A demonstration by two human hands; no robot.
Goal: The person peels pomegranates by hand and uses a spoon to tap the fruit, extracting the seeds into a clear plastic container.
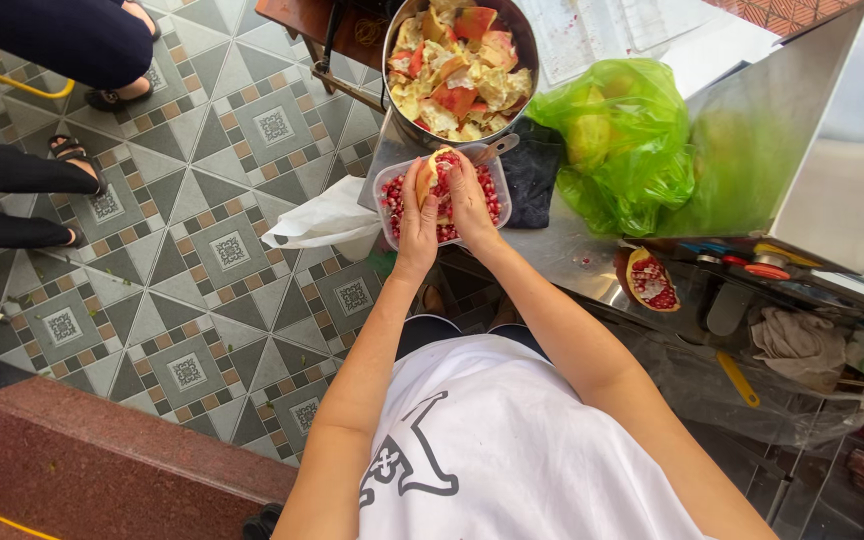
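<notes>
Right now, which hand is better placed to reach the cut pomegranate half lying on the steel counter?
Probably the right hand: the pomegranate half lies on its side of the counter. The left hand would have to cross over. Both grip a pomegranate piece above the seed tub.

red pomegranate seeds [392, 195], green bag [627, 150]

Bright, even daylight fills the frame, strongest at the upper right, where the steel surface [832, 120] glares white. Shadows are soft and short. The wide lens bends lines near the edges. Focus is sharp throughout, without motion blur.
</notes>
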